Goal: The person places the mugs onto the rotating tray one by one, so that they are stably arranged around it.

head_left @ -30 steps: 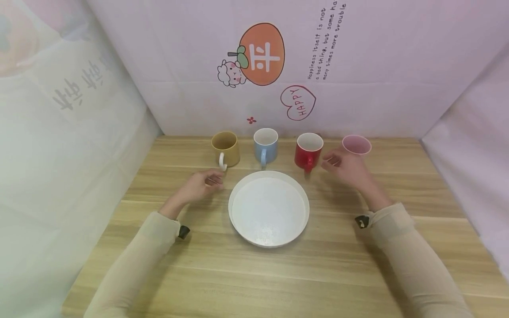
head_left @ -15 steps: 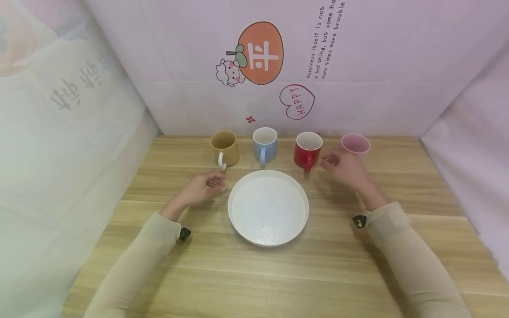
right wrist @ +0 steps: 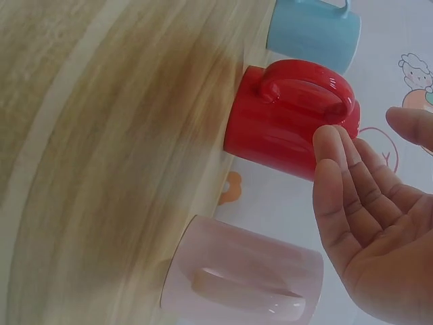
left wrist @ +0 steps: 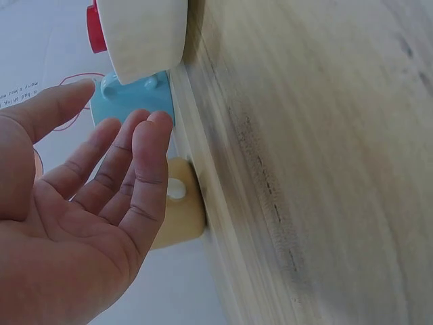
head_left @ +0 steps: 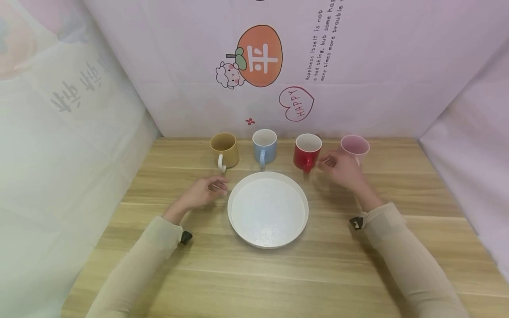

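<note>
Four mugs stand in a row along the back: a tan mug (head_left: 232, 155) with a white handle, a light blue mug (head_left: 269, 152), a red mug (head_left: 301, 155) and a pink mug (head_left: 355, 145). In front of them lies a round white tray (head_left: 267, 212). My left hand (head_left: 203, 192) hovers left of the tray, before the tan mug, fingers loosely bent and holding nothing. Between the red and pink mugs is my right hand (head_left: 343, 170), its relaxed fingertips close to the red mug's handle. It partly covers the pink mug in the head view; nothing is in its grasp.
The wood-grain table (head_left: 254, 282) extends in front of the tray. A printed pale cloth (head_left: 191, 101) rises right behind the mugs, and white cloth walls (head_left: 71, 176) close off both sides.
My right hand has drifted slightly left, nearer the red mug's handle. The left hand has shifted a little right toward the tray. Mugs and tray have stayed in place.
</note>
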Motion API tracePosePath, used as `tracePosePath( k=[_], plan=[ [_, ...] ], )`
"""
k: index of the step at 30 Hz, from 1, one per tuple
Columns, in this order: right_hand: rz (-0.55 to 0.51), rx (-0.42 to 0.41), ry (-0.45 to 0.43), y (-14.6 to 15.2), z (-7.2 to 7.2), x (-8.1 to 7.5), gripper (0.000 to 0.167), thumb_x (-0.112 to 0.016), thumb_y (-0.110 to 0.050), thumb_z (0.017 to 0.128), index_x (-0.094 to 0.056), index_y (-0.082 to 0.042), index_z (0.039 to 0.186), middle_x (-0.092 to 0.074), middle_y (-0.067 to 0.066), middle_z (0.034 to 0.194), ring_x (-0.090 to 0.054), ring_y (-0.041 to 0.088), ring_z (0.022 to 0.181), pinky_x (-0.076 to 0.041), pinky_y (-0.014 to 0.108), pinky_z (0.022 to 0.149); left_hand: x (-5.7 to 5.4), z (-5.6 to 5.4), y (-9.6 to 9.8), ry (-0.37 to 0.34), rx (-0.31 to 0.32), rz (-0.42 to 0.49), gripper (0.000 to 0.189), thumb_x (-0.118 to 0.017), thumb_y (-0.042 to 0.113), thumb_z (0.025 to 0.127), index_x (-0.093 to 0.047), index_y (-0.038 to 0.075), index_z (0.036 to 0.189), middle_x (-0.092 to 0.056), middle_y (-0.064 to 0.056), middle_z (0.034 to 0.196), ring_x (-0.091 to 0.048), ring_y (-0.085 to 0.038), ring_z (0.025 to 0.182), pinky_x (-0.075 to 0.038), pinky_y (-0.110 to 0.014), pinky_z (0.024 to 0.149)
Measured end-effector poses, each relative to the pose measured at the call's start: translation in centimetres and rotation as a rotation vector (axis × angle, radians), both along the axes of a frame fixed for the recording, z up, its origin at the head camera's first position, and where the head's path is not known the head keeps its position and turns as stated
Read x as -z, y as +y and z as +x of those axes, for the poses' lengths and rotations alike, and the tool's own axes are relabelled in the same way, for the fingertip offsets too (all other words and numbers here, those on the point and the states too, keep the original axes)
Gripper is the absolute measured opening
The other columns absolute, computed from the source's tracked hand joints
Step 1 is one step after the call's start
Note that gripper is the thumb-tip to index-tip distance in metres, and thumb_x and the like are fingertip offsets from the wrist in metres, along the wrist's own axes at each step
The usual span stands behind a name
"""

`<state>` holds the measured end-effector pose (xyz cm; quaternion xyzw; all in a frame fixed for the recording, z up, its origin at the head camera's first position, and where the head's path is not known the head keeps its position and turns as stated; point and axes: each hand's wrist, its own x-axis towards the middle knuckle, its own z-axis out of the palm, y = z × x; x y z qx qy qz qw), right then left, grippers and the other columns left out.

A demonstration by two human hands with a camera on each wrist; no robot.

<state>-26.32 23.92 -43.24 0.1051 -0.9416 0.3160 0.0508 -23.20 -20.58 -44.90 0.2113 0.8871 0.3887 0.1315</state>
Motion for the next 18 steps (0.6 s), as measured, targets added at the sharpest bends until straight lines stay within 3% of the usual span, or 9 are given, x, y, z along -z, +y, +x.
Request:
tracePosePath(
  k=[9, 18],
  plan=[
    [0.002, 0.003, 0.0, -0.11, -0.17, 0.28, 0.028, -0.064, -0.028, 0.095, -0.071, -0.004, 0.109, -0.075, 0.019, 0.103, -0.07, 0.035, 0.095, -0.056, 0.048, 0.081, -0.16, 0.39, 0.34, -0.013, 0.013, 0.006, 0.045, -0.067, 0.019, 0.096, -0.055, -0.001, 0.135, -0.07, -0.017, 0.12, -0.069, -0.034, 0.108, -0.057, -0.045, 0.095],
    [-0.017, -0.004, -0.007, -0.26, -0.44, 0.58, 0.03, -0.064, -0.028, 0.096, -0.07, -0.003, 0.11, -0.074, 0.021, 0.104, -0.071, 0.036, 0.095, -0.058, 0.049, 0.08, 0.11, 0.58, 0.4, -0.036, 0.016, 0.007, 0.045, -0.067, 0.018, 0.096, -0.055, 0.003, 0.137, -0.07, -0.014, 0.121, -0.068, -0.032, 0.109, -0.059, -0.037, 0.088]
  ],
)
